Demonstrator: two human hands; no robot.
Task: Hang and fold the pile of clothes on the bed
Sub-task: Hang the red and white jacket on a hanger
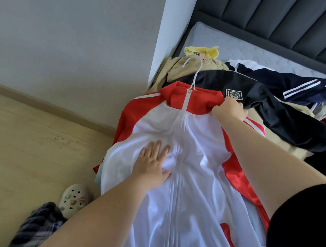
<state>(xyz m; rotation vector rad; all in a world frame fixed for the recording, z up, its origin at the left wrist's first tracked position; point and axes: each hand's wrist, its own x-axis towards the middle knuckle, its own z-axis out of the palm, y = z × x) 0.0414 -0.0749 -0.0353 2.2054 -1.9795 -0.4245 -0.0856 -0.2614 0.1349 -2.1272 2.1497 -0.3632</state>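
Bed point(247, 49) held a jacket point(191, 187) on its hanger point(194, 74): left hand point(152, 162) at six o'clock pressed it, fingers spread flat; right hand point(229, 109) at two pinched the collar point(201, 101), likely needing squaring.

Badge point(234, 94) on black jacket point(280, 116): text illegible.

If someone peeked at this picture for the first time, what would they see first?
The big red and white jacket fills the middle, zipped up on a white hanger whose hook pokes out of the collar. The left hand presses flat on its front and the right hand grips its shoulder. Behind it lies a black jacket.
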